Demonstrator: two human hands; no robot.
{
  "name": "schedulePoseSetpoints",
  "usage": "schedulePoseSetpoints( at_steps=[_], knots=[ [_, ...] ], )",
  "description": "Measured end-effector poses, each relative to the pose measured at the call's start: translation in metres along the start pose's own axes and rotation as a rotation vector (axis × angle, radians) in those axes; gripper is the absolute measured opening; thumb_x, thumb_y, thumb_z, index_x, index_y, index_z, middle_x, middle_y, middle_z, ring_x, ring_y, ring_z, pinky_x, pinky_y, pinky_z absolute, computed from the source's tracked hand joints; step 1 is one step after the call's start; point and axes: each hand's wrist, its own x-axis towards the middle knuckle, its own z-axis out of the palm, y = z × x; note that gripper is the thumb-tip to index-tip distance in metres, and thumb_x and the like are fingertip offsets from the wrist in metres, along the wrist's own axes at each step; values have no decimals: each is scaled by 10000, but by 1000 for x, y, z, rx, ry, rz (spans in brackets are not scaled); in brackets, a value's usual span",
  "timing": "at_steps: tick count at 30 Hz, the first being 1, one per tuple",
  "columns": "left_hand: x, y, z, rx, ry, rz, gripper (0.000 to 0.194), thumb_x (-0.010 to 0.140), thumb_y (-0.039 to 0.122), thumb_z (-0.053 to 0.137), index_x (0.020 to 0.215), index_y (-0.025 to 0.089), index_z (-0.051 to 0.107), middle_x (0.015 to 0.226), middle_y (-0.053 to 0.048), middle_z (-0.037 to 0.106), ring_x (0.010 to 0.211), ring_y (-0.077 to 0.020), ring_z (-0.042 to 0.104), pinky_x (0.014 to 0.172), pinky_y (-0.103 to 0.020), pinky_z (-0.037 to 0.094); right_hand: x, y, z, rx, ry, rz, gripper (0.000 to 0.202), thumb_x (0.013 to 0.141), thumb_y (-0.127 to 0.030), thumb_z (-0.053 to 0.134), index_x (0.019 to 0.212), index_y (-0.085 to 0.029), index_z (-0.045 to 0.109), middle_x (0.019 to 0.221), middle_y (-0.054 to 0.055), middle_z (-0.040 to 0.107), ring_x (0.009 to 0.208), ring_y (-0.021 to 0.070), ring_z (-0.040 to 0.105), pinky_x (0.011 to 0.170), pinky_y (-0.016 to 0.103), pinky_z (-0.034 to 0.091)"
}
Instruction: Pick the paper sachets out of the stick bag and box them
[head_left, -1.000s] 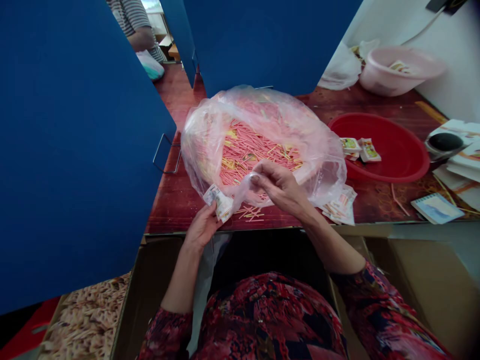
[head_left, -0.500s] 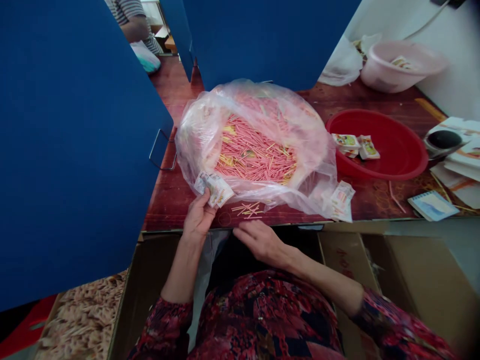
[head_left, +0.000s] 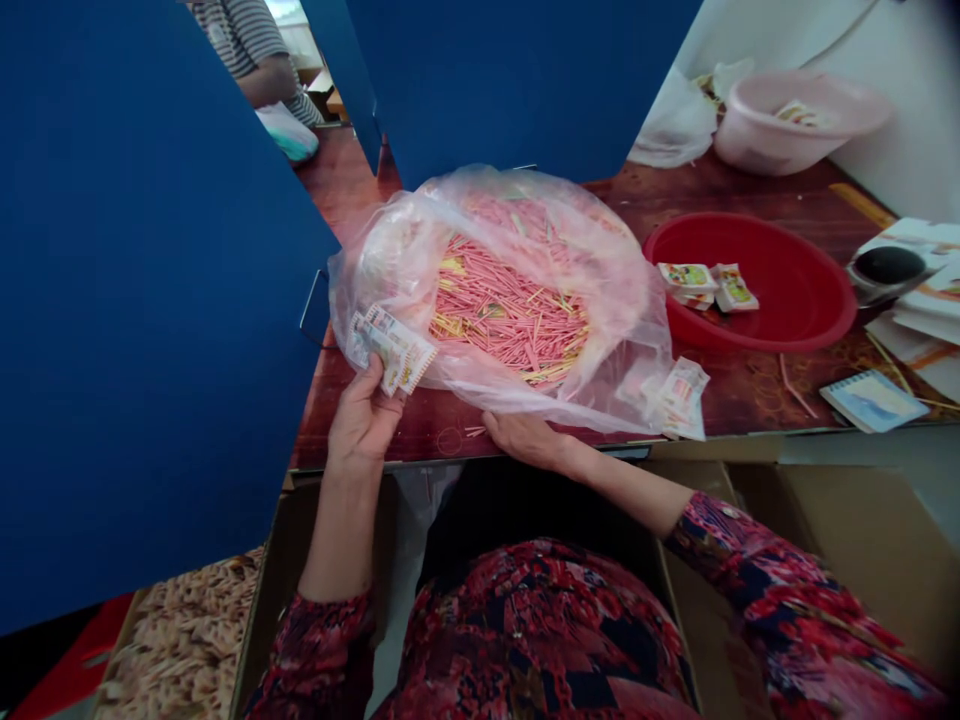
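My left hand (head_left: 364, 412) pinches small printed packets (head_left: 394, 350), fanned a little apart, over the near left edge of a clear plastic bag. The bag (head_left: 619, 375) lies wide open on the table and is full of thin pink and yellow sticks (head_left: 510, 315). My right hand (head_left: 525, 440) is at the table's front edge, palm down, fingers together and bent. A few loose pink sticks (head_left: 475, 431) show by its fingertips; what lies under the fingers is hidden. More printed packets (head_left: 684, 398) rest at the bag's right corner.
On the right stand a red basin (head_left: 787, 330) with several small packs (head_left: 735, 288), a pink basin (head_left: 772, 140), a dark-mouthed cup (head_left: 889, 268) and a spiral notebook (head_left: 874, 400). Blue panels (head_left: 150, 300) wall off the left and back. Beyond them a person's striped sleeve (head_left: 251, 40) shows.
My left hand has moved left and up with the packets, which are now fanned out. My right hand has moved forward over the loose sticks, so fewer of them show.
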Motion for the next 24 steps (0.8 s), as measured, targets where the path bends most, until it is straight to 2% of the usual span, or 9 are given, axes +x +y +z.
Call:
schedulePoseSetpoints(
  at_steps=[2,4,6,10,14,17,21,24],
  knots=[
    [2,3,0,17,-22,26,372,987,66,489,1192,298,695,972,14,783,931,-113,740,888,-230,606,4,-5,-7,43,23,20,287,948,-21,405,1043,-149,644,890,120,726,807,217,683,795,354,557],
    [3,4,-2,27,-30,43,380,984,66,494,1216,292,692,1008,4,785,966,-125,739,897,-233,605,4,-9,-13,88,61,69,301,944,-18,398,1034,-160,648,885,118,728,801,214,687,777,341,556],
    [4,5,-5,30,-31,46,392,981,64,499,1239,295,684,1025,1,787,978,-131,741,890,-234,609,0,-10,-16,142,74,120,370,933,-13,370,1104,-169,658,937,123,741,857,218,706,808,345,567],
    [5,5,-10,27,-11,33,389,983,60,492,1230,290,686,1015,-1,790,923,-116,748,863,-218,612,-13,-5,-12,289,60,218,487,897,-37,390,1264,-222,652,1130,117,743,1100,231,693,974,385,563],
    [6,4,-9,20,-2,36,380,985,53,484,1206,283,691,983,4,790,885,-107,749,851,-217,616,-16,-2,-14,211,58,276,528,882,-20,399,1327,-175,638,1264,171,703,1222,280,645,1055,475,528],
    [6,2,-7,22,-4,30,393,983,49,486,1202,305,688,971,18,788,893,-112,750,853,-229,620,-15,-5,-24,109,37,230,527,874,12,405,1297,-165,665,1261,187,704,1160,286,685,983,468,575],
    [6,0,-7,30,-3,22,427,974,43,499,1223,342,675,985,33,785,940,-125,752,859,-247,625,-17,-6,-29,66,-16,67,561,850,58,411,1240,-224,700,1255,111,722,1158,226,683,920,375,599],
    [7,0,-8,23,-1,26,434,973,42,501,1223,355,670,985,36,785,954,-130,753,851,-250,630,-19,-1,-21,217,40,136,528,869,34,406,1227,-220,700,1218,99,737,1125,217,684,893,350,592]
  ],
)
